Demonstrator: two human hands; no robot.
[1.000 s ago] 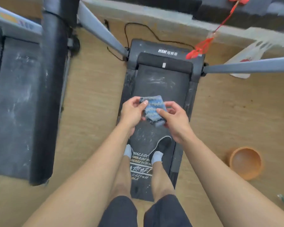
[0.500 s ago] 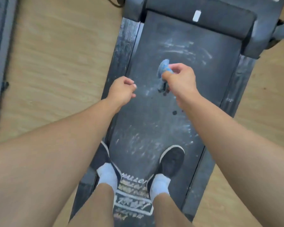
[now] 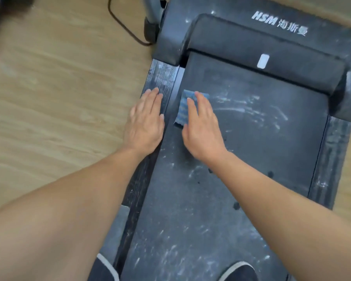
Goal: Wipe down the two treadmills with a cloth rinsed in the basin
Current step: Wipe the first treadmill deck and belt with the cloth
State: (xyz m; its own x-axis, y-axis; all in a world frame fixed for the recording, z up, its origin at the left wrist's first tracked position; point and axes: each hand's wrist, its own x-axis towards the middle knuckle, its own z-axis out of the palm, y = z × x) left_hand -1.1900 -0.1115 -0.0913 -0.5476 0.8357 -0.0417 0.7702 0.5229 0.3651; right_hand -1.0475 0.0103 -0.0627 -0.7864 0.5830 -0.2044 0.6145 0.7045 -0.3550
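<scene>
On the treadmill belt (image 3: 251, 151) the right hand (image 3: 203, 128) presses a cloth (image 3: 182, 108).

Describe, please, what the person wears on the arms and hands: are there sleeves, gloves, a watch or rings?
Nothing is worn there. The left arm and the right arm are bare as far as the picture shows, with no sleeve edge in view. The left hand and the right hand have no glove, and no watch, bracelet or ring shows.
</scene>
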